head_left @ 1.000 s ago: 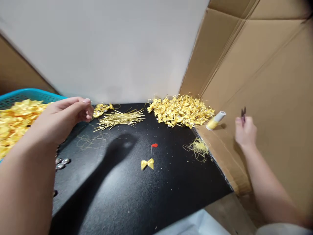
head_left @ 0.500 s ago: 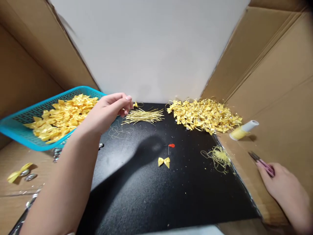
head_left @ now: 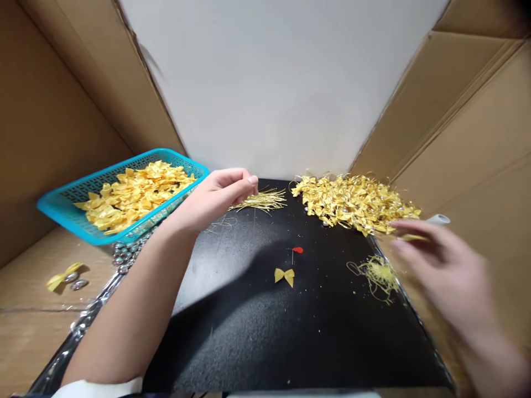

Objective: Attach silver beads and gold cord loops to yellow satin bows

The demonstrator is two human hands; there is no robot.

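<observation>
My left hand [head_left: 215, 198] reaches across a black mat [head_left: 265, 337] with its fingers curled in a pinch at the near end of a bundle of gold wires [head_left: 263, 200]; what it pinches, if anything, is too thin to see. My right hand [head_left: 440, 265] hovers over the mat's right edge, smeared by motion, fingers pointing left toward a pile of yellow bows with gold loops [head_left: 357, 202]. A single yellow bow [head_left: 284, 275] lies mid-mat just below a red-headed pin [head_left: 297, 250]. A tangle of yellow thread [head_left: 378, 274] lies by the right hand.
A blue basket [head_left: 62, 214] heaped with yellow bows sits tilted at the left. Silver beads [head_left: 124, 255] lie below it, and another bow [head_left: 62, 275] rests on the cardboard floor. A thread spool's white tip [head_left: 440, 219] shows behind the right hand. Cardboard walls stand on both sides.
The view swung left and settled. My right hand came up and leftward from the lower right; the pink scissors it held are no longer visible. My left hand stays by the wire bundle.
</observation>
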